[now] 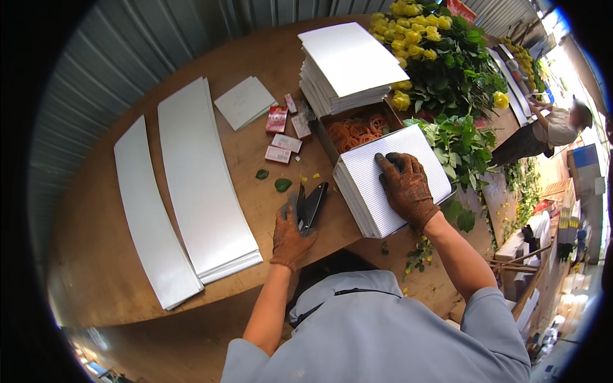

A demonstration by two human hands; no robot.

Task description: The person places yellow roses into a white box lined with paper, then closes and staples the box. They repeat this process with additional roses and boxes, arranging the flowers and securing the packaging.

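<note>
My left hand (293,239), in a stained brown work glove, is at a black stapler (313,208) near the table's front edge; whether its fingers close on it is unclear. On top of a stack of white corrugated cardboard sheets (359,182) rests my right hand (407,189), gloved too, palm down. Behind that stack, a cardboard box (330,143) holds orange rubber bands (357,134). Farther back rises a taller stack of white sheets (352,60). Small red and white staple boxes (277,119) lie left of the rubber bands, with loose green leaves (283,185) nearer me.
Long white cardboard strips (206,182) lie in two piles on the left of the wooden table (91,249). Yellow roses (414,36) with leafy stems are heaped at the back right. Another person (550,127) stands beyond, at right. A corrugated metal wall (110,62) borders the table.
</note>
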